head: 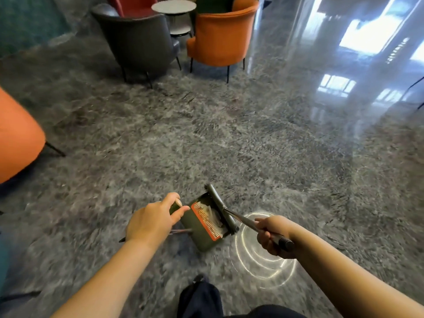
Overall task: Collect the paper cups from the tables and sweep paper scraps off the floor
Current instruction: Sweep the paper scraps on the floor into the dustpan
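My right hand [271, 235] is wrapped around the dark grip of the broom handle [257, 227], fingers curled tight about it. The handle slants from my fist toward the broom head [221, 208], a long dark bar that lies across the open mouth of the dustpan [202, 232]. My left hand [152, 220] pinches the top end of the dustpan's handle between thumb and fingers, closed on it, just beside the pan's back edge.

The dustpan is dark green with an orange comb strip along one side, and it sits on the grey marbled floor [206, 138]. Crumpled white paper scraps [212, 215] lie inside the pan, between the comb strip and the broom head. Just beside the pan, under my right wrist, a ring of reflected light [263, 260] shines on the floor.

Well beyond the dustpan stand a black armchair [137, 42] and an orange armchair [222, 35], with a small round table [174, 6] between them. Another orange chair [18, 136] stands far from the pan on my left side. My dark trouser leg [199, 299] shows below the pan.
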A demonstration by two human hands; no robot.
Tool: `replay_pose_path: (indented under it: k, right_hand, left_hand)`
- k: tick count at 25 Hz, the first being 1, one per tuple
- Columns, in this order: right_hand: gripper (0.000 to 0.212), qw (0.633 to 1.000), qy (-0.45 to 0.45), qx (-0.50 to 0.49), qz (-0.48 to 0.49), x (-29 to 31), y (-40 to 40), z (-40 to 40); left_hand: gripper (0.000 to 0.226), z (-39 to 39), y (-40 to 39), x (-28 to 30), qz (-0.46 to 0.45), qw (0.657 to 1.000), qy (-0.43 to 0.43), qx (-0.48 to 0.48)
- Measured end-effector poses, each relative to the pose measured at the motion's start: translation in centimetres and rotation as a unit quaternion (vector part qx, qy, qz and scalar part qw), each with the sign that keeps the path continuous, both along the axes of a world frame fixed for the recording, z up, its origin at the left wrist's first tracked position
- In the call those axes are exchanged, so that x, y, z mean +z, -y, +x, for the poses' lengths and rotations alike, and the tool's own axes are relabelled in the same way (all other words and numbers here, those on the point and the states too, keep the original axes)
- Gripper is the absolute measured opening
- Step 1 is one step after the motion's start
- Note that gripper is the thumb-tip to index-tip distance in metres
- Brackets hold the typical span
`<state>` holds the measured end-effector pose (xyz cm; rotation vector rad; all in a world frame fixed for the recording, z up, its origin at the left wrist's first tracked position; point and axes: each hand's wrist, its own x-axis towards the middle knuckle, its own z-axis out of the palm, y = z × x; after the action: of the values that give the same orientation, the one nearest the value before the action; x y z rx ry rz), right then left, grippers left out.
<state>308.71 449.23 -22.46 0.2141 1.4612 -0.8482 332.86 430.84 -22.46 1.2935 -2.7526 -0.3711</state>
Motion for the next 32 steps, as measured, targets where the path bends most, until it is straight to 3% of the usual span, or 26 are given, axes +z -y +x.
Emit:
replay_pose_path:
  k: [11, 32]
  right_hand:
    - [0.036, 0.995, -0.023, -0.099, -0.005, -0.6, 14.2, -13.0]
    - [0.031, 0.991, -0.027, -0.128, -0.012, -0.2, 40.5, -57.1]
  left_hand:
    - [0.040, -18.3, 18.6, 0.2, 0.004, 0.995, 0.005, -0.098]
    - [0.041, -63.7, 47.7, 0.8, -0.020, 0.992, -0.012, -0.126]
